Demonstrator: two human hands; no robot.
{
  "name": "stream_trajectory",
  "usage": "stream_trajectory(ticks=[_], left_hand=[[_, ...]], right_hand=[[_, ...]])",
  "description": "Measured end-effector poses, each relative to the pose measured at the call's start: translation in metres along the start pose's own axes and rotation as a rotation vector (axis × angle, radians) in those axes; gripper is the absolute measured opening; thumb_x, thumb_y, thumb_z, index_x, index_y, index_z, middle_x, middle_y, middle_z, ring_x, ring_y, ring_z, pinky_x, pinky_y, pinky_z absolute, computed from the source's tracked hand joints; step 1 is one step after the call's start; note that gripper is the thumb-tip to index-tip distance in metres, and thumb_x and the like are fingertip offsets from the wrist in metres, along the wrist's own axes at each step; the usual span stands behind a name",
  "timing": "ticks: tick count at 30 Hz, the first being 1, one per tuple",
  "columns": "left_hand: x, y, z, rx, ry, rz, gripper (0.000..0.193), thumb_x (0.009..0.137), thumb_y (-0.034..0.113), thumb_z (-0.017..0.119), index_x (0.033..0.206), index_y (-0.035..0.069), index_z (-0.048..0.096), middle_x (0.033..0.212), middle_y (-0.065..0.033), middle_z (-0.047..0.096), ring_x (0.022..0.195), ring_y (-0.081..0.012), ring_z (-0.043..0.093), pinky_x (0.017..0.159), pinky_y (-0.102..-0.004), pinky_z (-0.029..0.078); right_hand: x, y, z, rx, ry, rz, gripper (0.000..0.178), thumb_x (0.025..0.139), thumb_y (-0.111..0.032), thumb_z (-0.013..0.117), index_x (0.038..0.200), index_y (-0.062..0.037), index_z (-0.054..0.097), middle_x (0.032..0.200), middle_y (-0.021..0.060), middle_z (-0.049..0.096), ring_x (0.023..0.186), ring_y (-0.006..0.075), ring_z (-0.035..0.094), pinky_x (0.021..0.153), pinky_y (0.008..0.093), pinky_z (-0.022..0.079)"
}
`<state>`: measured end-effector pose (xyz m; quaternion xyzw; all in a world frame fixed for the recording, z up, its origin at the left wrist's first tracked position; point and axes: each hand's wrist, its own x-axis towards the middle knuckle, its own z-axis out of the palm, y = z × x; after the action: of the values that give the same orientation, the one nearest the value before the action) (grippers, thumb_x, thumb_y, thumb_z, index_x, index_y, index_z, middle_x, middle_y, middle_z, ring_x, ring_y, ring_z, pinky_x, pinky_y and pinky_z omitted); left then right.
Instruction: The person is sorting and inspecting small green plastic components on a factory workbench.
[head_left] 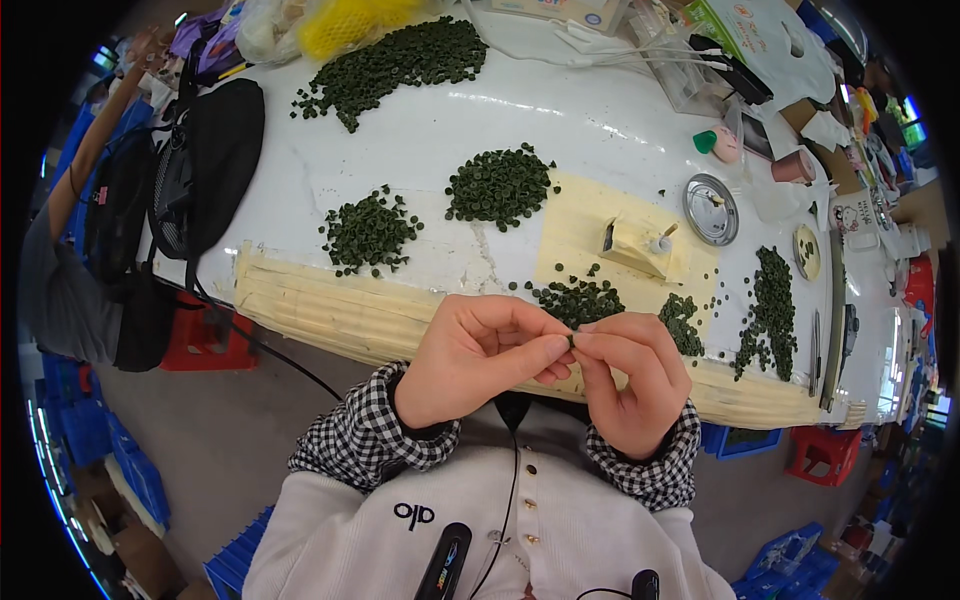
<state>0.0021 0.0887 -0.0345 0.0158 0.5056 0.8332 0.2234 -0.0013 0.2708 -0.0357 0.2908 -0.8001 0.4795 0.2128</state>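
Observation:
Just over the near edge of the table, my left hand [480, 357] and my right hand [635, 375] meet fingertip to fingertip. Both pinch a tiny dark green piece [571, 341], mostly covered by the fingers. Right behind them lies a pile of small dark green parts [580, 300], partly hidden by my hands. Two further piles, a round one [500, 187] and a looser one [370, 232], sit to the left. A small flat cluster [682, 322] and a long pile [772, 310] lie to the right.
A tape-covered block with a peg [643, 248] stands behind my hands. Beyond it are a round metal lid [711, 209] and a clear bin [690, 80]. A large green pile [400, 70] fills the far left, near a black bag [215, 165]. Another person's arm [105, 130] shows at left.

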Motion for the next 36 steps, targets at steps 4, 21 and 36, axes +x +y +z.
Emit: stream_trajectory(ticks=[4, 21, 36], left_hand=[[-0.002, -0.007, 0.0, 0.037, 0.006, 0.097, 0.014, 0.089, 0.0, 0.061, 0.101, -0.007, 0.064, 0.091, -0.0115, 0.068, 0.085, -0.0132, 0.066, 0.077, -0.0243, 0.055], [-0.002, -0.015, 0.0, 0.185, 0.036, 0.201, 0.013, 0.088, 0.0, 0.062, 0.098, -0.007, 0.064, 0.092, -0.0107, 0.068, 0.085, -0.0132, 0.066, 0.076, -0.0239, 0.055], [-0.003, -0.019, 0.002, 0.115, 0.066, 0.172, 0.012, 0.087, 0.001, 0.063, 0.096, -0.007, 0.064, 0.091, -0.0107, 0.068, 0.083, -0.0134, 0.067, 0.075, -0.0247, 0.056]], right_hand=[[-0.004, 0.0, -0.001, 0.251, -0.019, 0.238, 0.015, 0.078, 0.008, 0.066, 0.091, 0.0022, 0.062, 0.087, 0.0114, 0.062, 0.077, 0.0196, 0.061, 0.068, 0.0259, 0.05], [-0.008, -0.003, 0.005, 0.406, 0.038, 0.435, 0.011, 0.08, 0.006, 0.063, 0.091, 0.0037, 0.062, 0.084, 0.01, 0.062, 0.076, 0.0153, 0.059, 0.07, 0.0245, 0.047], [-0.011, 0.0, 0.005, 0.426, 0.006, 0.444, 0.013, 0.08, 0.006, 0.064, 0.093, 0.0049, 0.062, 0.085, 0.0098, 0.062, 0.079, 0.0142, 0.061, 0.071, 0.024, 0.05]])
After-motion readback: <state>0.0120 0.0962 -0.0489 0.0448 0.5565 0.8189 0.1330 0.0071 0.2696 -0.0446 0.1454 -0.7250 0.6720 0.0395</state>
